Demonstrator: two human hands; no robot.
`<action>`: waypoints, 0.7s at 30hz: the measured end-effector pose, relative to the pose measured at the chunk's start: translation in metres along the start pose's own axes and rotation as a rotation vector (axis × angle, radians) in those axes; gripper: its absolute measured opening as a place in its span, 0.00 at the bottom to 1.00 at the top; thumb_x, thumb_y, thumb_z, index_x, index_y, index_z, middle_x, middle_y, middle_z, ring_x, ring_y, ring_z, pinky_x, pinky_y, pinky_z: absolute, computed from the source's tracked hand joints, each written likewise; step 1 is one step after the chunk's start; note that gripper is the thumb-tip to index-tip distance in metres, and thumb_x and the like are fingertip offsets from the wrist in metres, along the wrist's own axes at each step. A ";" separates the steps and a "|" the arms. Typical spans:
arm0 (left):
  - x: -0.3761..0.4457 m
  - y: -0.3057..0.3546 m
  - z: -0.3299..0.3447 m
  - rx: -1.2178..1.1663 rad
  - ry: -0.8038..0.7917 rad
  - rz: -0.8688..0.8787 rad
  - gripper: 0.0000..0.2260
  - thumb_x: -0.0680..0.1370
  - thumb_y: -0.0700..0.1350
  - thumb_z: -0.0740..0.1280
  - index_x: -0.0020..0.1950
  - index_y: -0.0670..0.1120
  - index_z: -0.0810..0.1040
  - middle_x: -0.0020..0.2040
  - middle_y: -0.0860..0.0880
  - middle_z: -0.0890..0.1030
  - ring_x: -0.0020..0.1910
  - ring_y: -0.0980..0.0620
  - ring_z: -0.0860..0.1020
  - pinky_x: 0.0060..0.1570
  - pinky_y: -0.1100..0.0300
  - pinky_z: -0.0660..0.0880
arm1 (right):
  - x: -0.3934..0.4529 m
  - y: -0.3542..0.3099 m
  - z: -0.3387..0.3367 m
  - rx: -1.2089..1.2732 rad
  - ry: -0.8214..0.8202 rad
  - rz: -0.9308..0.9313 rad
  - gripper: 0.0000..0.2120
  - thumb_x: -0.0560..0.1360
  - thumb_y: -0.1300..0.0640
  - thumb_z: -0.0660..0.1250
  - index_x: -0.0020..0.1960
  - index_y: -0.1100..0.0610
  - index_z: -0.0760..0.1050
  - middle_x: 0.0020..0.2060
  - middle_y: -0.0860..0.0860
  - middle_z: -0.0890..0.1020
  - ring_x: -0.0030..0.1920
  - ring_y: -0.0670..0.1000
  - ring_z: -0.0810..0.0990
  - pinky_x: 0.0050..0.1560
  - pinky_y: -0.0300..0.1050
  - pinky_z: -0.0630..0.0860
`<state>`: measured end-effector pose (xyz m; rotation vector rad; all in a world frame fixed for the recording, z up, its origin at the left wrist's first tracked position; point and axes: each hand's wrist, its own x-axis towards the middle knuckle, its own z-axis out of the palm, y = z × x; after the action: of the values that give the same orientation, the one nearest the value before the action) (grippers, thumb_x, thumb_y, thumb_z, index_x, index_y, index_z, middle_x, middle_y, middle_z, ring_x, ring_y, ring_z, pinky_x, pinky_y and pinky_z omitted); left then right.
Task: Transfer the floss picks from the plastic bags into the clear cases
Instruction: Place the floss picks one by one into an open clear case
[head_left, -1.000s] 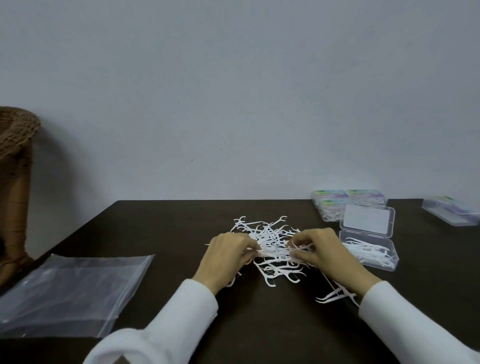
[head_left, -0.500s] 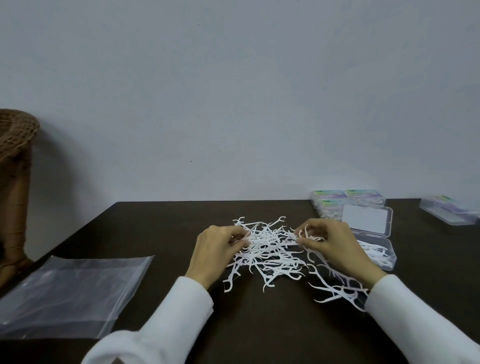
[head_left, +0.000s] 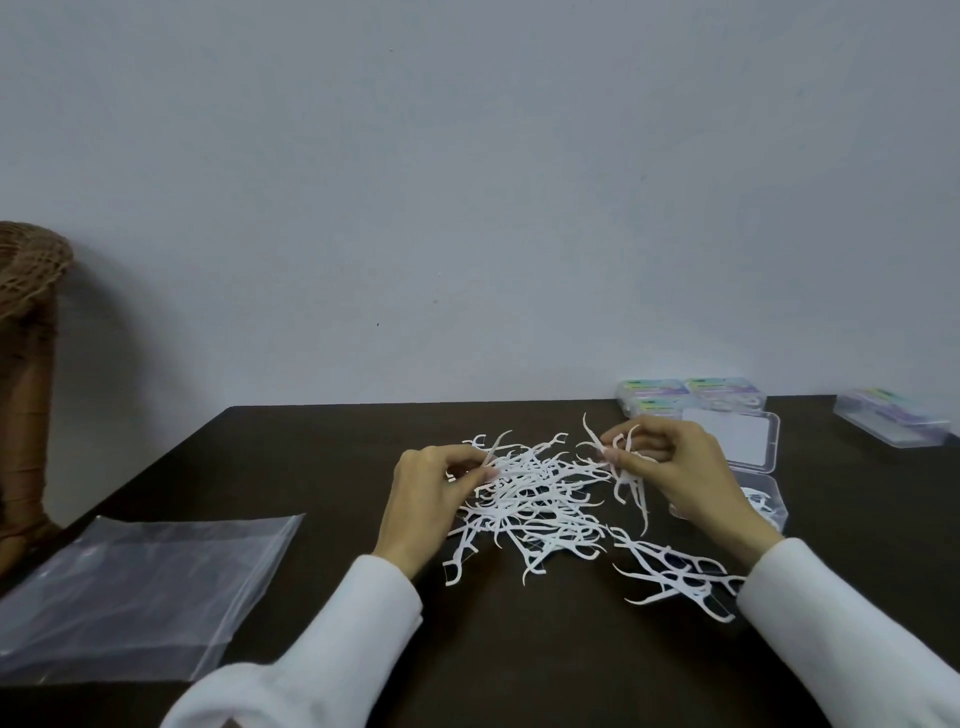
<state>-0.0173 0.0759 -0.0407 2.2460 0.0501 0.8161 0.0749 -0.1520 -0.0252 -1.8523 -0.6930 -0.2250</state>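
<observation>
A person in white sleeves sorts a loose pile of white floss picks (head_left: 535, 499) on a dark tabletop (head_left: 519, 649), the right hand (head_left: 685, 478) pinching a small bunch of picks lifted just above the pile while the left hand (head_left: 431, 493), fingers curled, pinches picks at the pile's left edge. An open clear case (head_left: 748, 467) holding some picks lies behind the right hand, closed cases (head_left: 691, 395) sit at the far edge, and an emptied plastic bag (head_left: 140, 592) lies flat at left.
</observation>
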 end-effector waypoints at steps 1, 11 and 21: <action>0.000 0.002 0.001 -0.030 0.012 -0.014 0.07 0.71 0.47 0.74 0.46 0.48 0.85 0.37 0.57 0.83 0.39 0.63 0.80 0.42 0.65 0.77 | 0.000 0.000 -0.002 0.011 0.014 -0.001 0.05 0.67 0.60 0.75 0.42 0.52 0.81 0.33 0.43 0.84 0.38 0.41 0.83 0.44 0.30 0.77; 0.004 0.024 0.025 -0.373 0.062 -0.157 0.03 0.69 0.42 0.75 0.42 0.47 0.85 0.34 0.52 0.84 0.33 0.58 0.80 0.37 0.67 0.77 | 0.002 0.009 -0.047 0.053 0.164 0.024 0.07 0.67 0.62 0.74 0.41 0.52 0.80 0.35 0.45 0.84 0.37 0.40 0.82 0.41 0.28 0.76; 0.021 0.053 0.078 -0.441 -0.064 -0.127 0.02 0.71 0.43 0.74 0.42 0.46 0.85 0.34 0.50 0.83 0.32 0.60 0.78 0.37 0.68 0.75 | 0.000 0.038 -0.103 -0.198 0.238 0.209 0.09 0.67 0.61 0.75 0.47 0.59 0.81 0.39 0.53 0.83 0.41 0.48 0.81 0.46 0.42 0.78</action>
<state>0.0338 -0.0060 -0.0362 1.8299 -0.0164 0.6167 0.1136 -0.2544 -0.0155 -2.0290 -0.3192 -0.3807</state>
